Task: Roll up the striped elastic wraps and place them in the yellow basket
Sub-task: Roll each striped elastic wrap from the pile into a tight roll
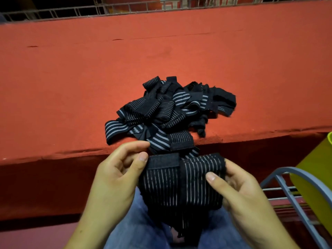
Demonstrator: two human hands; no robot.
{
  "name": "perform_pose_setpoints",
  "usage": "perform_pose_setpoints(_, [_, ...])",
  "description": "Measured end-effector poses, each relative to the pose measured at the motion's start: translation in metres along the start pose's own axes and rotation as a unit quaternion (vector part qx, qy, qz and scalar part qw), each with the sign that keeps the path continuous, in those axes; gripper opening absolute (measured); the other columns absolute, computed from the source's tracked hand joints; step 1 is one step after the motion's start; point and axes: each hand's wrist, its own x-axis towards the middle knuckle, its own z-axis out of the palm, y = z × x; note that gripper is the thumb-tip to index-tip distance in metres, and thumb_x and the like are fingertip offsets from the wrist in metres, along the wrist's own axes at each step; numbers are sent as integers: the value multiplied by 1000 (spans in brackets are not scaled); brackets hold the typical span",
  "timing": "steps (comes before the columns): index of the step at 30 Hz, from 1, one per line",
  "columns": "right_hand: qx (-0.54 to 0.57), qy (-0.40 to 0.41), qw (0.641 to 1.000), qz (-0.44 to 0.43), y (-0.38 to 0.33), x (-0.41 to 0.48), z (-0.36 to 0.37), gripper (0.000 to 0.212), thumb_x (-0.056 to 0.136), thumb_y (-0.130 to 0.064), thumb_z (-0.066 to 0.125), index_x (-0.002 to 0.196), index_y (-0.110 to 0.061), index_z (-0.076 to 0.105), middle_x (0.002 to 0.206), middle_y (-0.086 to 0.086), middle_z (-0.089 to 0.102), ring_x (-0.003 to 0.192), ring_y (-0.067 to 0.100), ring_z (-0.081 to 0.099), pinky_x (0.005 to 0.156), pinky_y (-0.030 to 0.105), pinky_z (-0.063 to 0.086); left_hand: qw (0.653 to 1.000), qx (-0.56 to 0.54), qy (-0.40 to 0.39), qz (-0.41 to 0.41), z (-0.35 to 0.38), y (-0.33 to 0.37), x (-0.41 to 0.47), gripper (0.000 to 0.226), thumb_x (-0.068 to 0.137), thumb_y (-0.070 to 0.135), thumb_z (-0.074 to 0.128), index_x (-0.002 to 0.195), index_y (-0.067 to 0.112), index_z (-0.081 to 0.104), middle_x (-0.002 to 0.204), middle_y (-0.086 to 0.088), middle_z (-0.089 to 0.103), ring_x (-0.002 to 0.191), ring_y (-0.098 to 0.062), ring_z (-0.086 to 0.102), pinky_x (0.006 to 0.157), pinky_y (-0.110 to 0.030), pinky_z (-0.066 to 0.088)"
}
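A big red table [71, 87] holds a pile of striped wraps [167, 112] at its near edge. Nearer, the left hand [115, 178] and right hand [240, 191] pinch one striped wrap [181, 182] by its ends. The yellow basket [319, 177] is at the right.

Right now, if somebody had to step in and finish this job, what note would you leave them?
Left hand: fingers pinch the left edge of one striped wrap, by its fastening tab.
Right hand: fingers pinch its right edge; the wrap is spread over the lap, its tail hanging down.
Pile of wraps: tangled at the near edge of the red table.
Yellow basket: at the right, its inside out of view.
Done: cannot tell.
Left: roll this wrap, put it in the basket, then work through the pile.
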Motion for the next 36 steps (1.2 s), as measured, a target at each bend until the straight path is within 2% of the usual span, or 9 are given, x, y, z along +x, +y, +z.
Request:
perform_pose_setpoints(3, [36, -72, 997, 19, 7, -3, -3, 72, 63, -56, 94, 126, -28, 74, 129, 9, 74, 127, 26, 66, 105, 34, 53, 1000, -5, 21, 2, 3, 1, 2, 18, 95, 10, 66, 105, 22, 75, 91, -3, 80, 87, -9, 75, 76, -18, 57])
perform_pose_setpoints(12, [228, -253, 939, 47, 4, -12, -1, 51, 94, -20, 73, 142, -9, 60, 156, 14, 52, 143, 33, 50, 121, 50, 36, 994, 32, 97, 29, 8, 2, 13, 20, 97, 1, 65, 98, 18, 74, 93, 4, 80, 92, -6, 76, 77, -12, 55])
perform_pose_setpoints(17, [-67, -227, 972, -2, 12, -8, 14, 39, 84, -25, 77, 123, -26, 77, 152, -20, 54, 146, 8, 47, 122, 33, 37, 995, -13, 90, 40, 24, 8, 10, 18, 98, 0, 62, 100, 15, 72, 94, 2, 80, 94, -6, 75, 79, -13, 54])
perform_pose_setpoints(20, [-189, -184, 964, -14, 20, -4, 32, 24, 85, -22, 73, 108, -22, 80, 122, -6, 75, 115, 8, 69, 102, 40, 54, 997, -57, 36, 37, 42, 21, 1, 13, 96, 9, 64, 105, 16, 70, 96, 0, 80, 91, -4, 75, 75, -15, 55])
perform_pose_setpoints(22, [-112, -141, 984, 3, 18, -3, 31, 29, 81, -24, 73, 109, -30, 79, 104, 1, 80, 96, 5, 72, 88, 30, 58, 997, -78, -12, 20, 42, 20, 3, 22, 98, 29, 64, 119, 22, 65, 104, 3, 79, 83, -1, 72, 68, -14, 53])
perform_pose_setpoints(26, [213, -144, 966, 15, 2, 9, 6, 47, 81, -23, 85, 122, -5, 73, 127, 26, 70, 117, 33, 68, 98, 42, 57, 978, -65, -184, -79, 26, -9, 4, 37, 97, 45, 54, 132, 38, 60, 119, 6, 76, 95, -7, 67, 84, -20, 54])
perform_pose_setpoints(29, [367, -154, 917, 33, -14, 17, -4, 45, 109, -4, 35, 150, 15, 36, 151, 42, 40, 142, 52, 38, 127, 62, 10, 955, 22, -279, -94, 18, -32, -6, 28, 100, 30, 64, 128, 24, 67, 120, 6, 76, 110, -5, 67, 96, -21, 52])
perform_pose_setpoints(31, [416, -106, 901, 68, -18, 16, -13, 49, 111, -4, 11, 152, 19, 24, 155, 45, 28, 148, 54, 25, 124, 56, -19, 938, 74, -326, -89, 12, -44, -11, 27, 101, 22, 66, 128, 20, 69, 122, 1, 75, 116, -17, 69, 101, -31, 53])
perform_pose_setpoints(36, [431, -87, 896, 67, -22, 27, -33, 58, 111, -17, 7, 151, 16, 34, 160, 38, 26, 155, 46, 17, 127, 53, -15, 922, 137, -334, -138, -15, -67, -11, 15, 99, 22, 71, 107, 10, 73, 94, -4, 74, 85, -8, 64, 82, -30, 52])
